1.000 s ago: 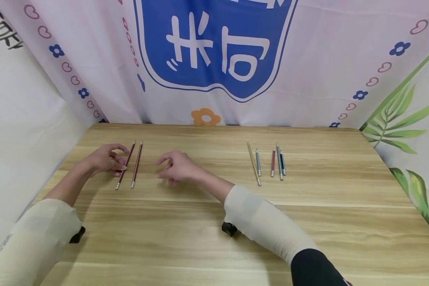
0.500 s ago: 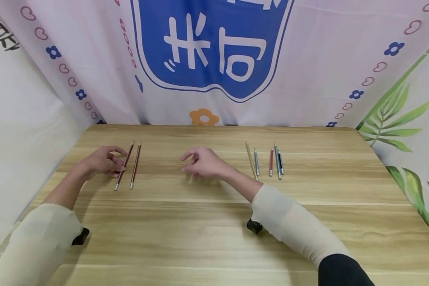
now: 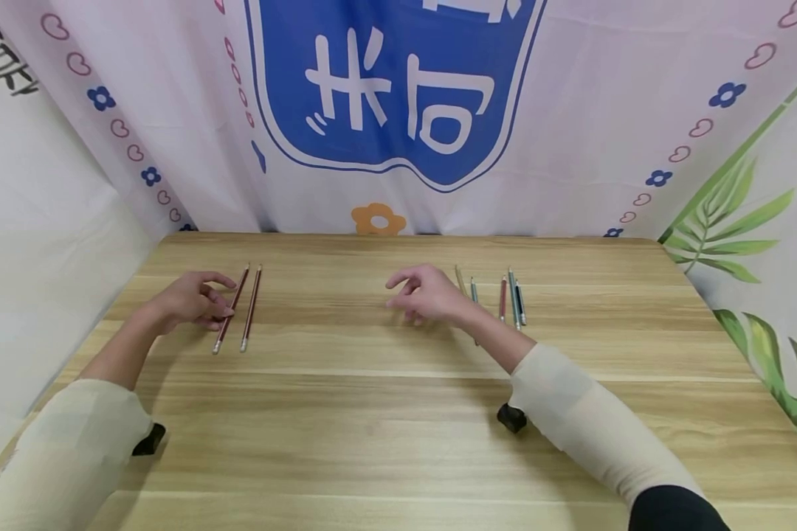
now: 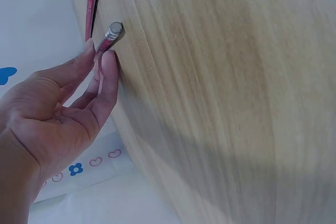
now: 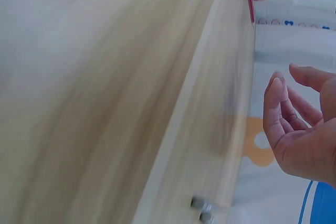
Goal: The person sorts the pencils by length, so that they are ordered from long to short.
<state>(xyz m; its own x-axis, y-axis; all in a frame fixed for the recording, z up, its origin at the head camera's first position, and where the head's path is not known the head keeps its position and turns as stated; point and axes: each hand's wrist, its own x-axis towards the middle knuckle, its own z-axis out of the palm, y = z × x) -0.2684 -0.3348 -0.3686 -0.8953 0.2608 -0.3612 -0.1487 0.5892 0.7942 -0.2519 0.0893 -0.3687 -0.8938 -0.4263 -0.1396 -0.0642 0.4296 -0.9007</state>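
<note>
Your left grip (image 3: 194,299) pinches a dark red pencil (image 3: 240,288) on the left of the bench (image 3: 345,420), beside a similar pencil (image 3: 252,308). Your right grip (image 3: 427,295), loosely parted, holds nothing, near the right-side pencils (image 3: 514,297).

A lateral passage lay over the wooden tabletop (image 3: 332,413) between the unheld red pencil (image 3: 252,310) and the right hand (image 3: 428,295), bounded at the far edge by the printed curtain (image 3: 325,195). The left hand (image 3: 195,299) and its pinched red pencil (image 3: 222,335) blocked entry from the left; only a narrow gap separated the two pencils. The right forearm (image 3: 494,338) obstructed access from above to the tan pencil (image 3: 460,281); clearance beneath the forearm could not be judged reliably. Nearer the person, a hand could pass between both sleeves (image 3: 591,413).
</note>
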